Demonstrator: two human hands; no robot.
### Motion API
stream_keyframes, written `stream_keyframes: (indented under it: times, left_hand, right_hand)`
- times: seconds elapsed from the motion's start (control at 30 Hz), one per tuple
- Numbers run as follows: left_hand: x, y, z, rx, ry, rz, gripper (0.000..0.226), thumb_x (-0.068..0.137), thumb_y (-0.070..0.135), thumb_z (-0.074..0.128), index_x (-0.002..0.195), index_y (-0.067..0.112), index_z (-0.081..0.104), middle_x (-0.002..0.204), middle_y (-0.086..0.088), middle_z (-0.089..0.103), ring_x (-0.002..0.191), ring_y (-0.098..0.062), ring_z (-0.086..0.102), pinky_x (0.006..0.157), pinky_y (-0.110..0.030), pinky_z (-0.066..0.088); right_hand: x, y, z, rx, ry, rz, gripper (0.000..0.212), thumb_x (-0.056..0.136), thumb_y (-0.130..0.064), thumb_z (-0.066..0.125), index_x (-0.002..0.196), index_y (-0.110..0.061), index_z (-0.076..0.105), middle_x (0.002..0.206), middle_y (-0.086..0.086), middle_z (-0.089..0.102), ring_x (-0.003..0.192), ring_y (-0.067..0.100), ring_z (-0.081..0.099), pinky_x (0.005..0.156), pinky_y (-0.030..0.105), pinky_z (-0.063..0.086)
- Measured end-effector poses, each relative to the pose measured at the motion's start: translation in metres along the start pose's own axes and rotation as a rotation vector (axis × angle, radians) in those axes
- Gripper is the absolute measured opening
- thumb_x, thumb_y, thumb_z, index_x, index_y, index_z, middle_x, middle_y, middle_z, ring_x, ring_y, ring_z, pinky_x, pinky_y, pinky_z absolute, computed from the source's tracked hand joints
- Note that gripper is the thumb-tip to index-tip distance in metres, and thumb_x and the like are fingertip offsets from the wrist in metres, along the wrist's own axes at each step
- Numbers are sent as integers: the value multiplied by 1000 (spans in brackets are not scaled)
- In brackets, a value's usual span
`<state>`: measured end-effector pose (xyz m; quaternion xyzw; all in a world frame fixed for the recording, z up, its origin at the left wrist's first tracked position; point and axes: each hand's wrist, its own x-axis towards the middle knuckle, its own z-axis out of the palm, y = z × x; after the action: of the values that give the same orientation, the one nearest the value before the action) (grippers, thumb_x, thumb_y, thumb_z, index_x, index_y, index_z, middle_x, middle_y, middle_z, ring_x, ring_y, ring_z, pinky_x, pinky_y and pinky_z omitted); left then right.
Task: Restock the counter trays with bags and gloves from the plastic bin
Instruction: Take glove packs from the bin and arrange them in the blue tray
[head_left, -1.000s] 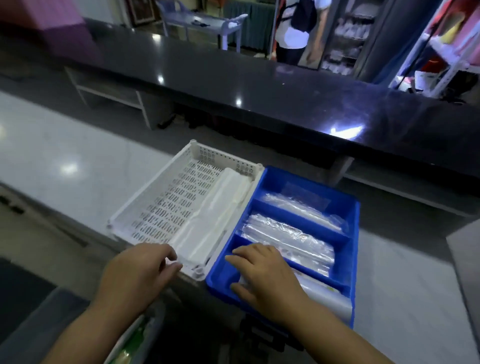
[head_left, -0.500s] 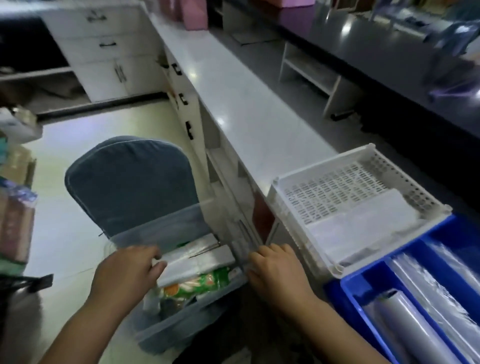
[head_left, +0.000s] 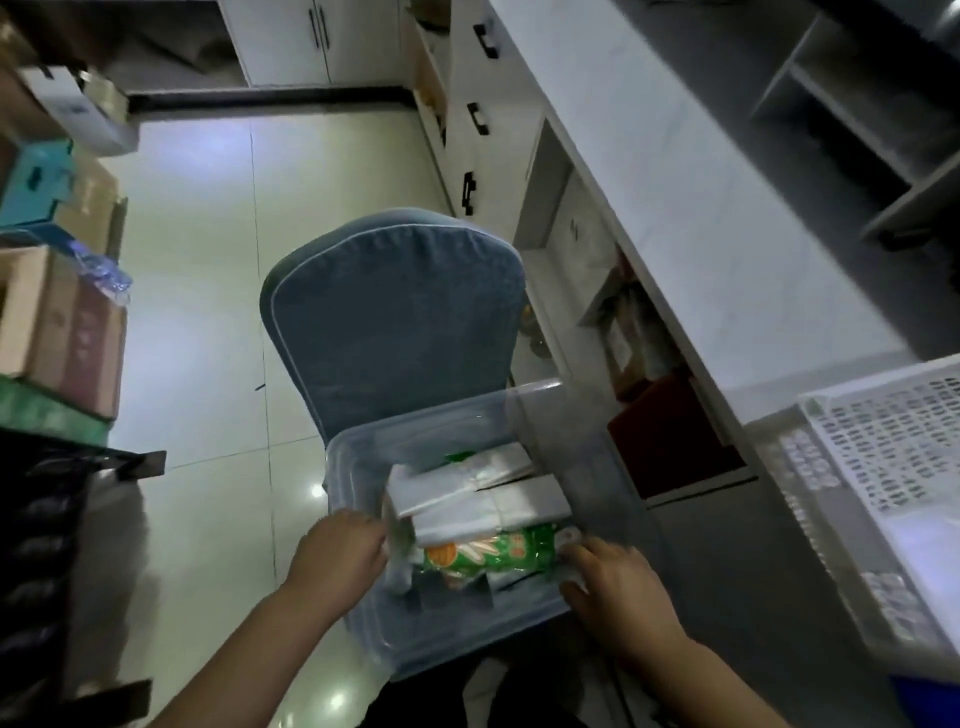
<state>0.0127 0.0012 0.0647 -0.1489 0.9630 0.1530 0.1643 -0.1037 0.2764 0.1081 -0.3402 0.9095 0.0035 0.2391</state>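
A clear plastic bin (head_left: 447, 631) rests on a blue padded chair (head_left: 395, 317) below me. Inside lie flat packs of clear bags (head_left: 483, 493) stacked over a green printed packet (head_left: 488, 553). My left hand (head_left: 340, 553) reaches into the bin's left side, fingers curled against the end of the bag packs. My right hand (head_left: 615, 587) is at the bin's right rim, fingertips touching the green packet's end. The white slotted tray (head_left: 893, 441) sits on the counter at the right edge; a sliver of the blue tray (head_left: 930, 691) shows below it.
The white counter (head_left: 691, 171) runs diagonally along the right, with open shelves and drawers with black handles beneath. Cardboard boxes (head_left: 57, 312) are stacked at the left. Tiled floor lies beyond the chair.
My view has swung left and down from the counter trays to the bin. Both hands left the trays and moved into the bin, onto the packs.
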Motion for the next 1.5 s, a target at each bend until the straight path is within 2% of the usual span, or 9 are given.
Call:
stream_keyframes:
  times: [0.17,0.37,0.53,0.6,0.83,1.03,1.2,1.4,1.5]
  left_hand:
    - [20,-19,48,-31,-90,10,22,83,19,53,100,12,65,103,-8,66,102,-25,53,86,-33,36]
    - [39,-28,76,-27,-101,33,19,48,11,81,61,12,67,64,-8,67,69,-28,65,68,-32,52]
    - [58,-35,109,-17,-98,-69,13,71,15,66,83,10,69,91,-12,69,91,-30,62,88,-38,46]
    - [62,-36,115,38,-93,-63,11,62,9,71,73,11,68,79,-11,71,79,-28,64,79,-35,49]
    - [66,-33,128,119,51,-36,15,58,3,71,56,12,59,57,-10,63,61,-27,59,67,-31,48]
    - [68,-31,131,163,105,-68,8,63,7,70,59,10,64,60,-11,66,64,-28,61,70,-35,49]
    - [65,-29,130,176,96,-90,18,77,20,56,66,13,68,66,-8,69,69,-26,62,75,-36,44]
    - [82,6,99,-421,239,-400,30,92,20,53,121,17,55,122,-8,60,109,-26,54,90,-37,42]
    - [93,19,76,-733,95,-457,35,93,28,52,127,20,51,128,-5,54,105,-16,51,88,-31,40]
  right_hand:
    - [38,-26,27,-17,-84,-61,37,55,-32,79,90,-26,69,77,-3,69,68,18,67,55,20,47]
    - [110,-25,99,90,-291,-76,30,87,-19,47,112,-15,62,118,11,62,107,31,57,84,33,44]
    - [163,-11,166,125,-425,-61,37,92,-9,43,128,-12,53,136,14,53,122,25,51,100,25,35]
    - [177,-4,186,123,-450,-141,51,90,-9,48,140,-14,39,149,10,38,133,21,39,108,24,25]
    - [199,6,223,-209,-225,-214,83,67,-30,76,139,-12,38,139,11,47,127,29,44,102,44,38]
    - [226,25,207,-289,-92,-439,44,74,-5,63,116,-12,55,113,11,63,100,30,59,78,39,48]
    - [228,33,151,-123,121,-509,29,43,0,81,66,-12,69,59,7,66,49,28,60,47,27,46]
    - [203,41,84,96,442,-754,13,74,-2,71,82,-11,75,84,6,74,70,25,67,66,31,45]
    - [182,33,59,146,537,-931,24,93,-11,52,88,-8,76,95,8,75,83,24,69,73,32,46]
